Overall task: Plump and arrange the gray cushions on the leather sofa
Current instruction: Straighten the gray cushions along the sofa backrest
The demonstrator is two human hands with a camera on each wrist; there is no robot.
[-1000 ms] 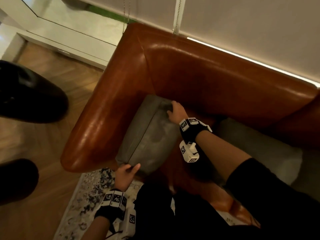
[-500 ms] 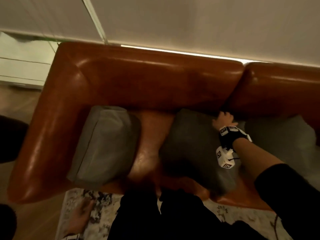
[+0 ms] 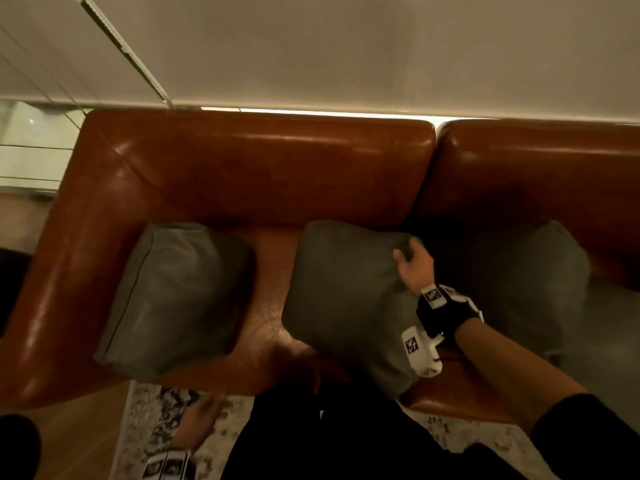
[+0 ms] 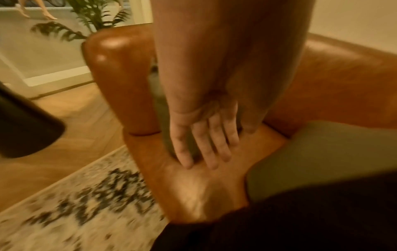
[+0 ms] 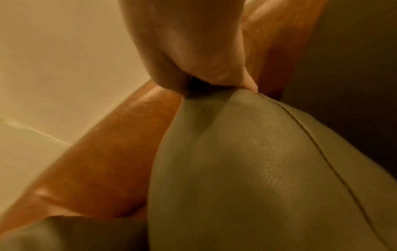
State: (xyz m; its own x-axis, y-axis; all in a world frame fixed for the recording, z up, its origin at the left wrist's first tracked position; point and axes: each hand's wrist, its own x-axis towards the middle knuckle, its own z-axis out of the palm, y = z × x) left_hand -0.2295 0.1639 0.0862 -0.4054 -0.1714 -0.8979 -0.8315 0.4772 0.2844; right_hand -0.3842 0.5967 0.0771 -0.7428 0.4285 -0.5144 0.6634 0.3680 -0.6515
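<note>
I have my right hand (image 3: 415, 266) clamped on the top right corner of the middle cushion (image 3: 346, 299), thumb and fingers pinching the gray cover where the seam runs up to the corner; my right wrist view shows the fabric bunched tight under my knuckles. This cushion sits tilted on the leather sofa (image 3: 256, 161), its upper edge near the backrest and its lower corner hanging out over the front of the seat, so it is not yet squared up.

My left hand (image 4: 204, 144) hangs low beside my leg, over the patterned rug (image 3: 152, 427) in front of the sofa, fingers straight and loose, gripping nothing. From my left wrist view it appears to hover just off the seat edge, though the blur makes it hard to say whether the fingertips touch the leather.

As for progress, I judge that I am roughly a third of the way in. The left cushion (image 3: 173, 296) stands against the armrest, full and tidy, and looks finished. The middle one is in hand and needs plumping and setting back against the backrest. The right cushion (image 3: 533, 282) lies in shadow on the next seat section, apparently slumped, and I reckon it is untouched and comes last.
</note>
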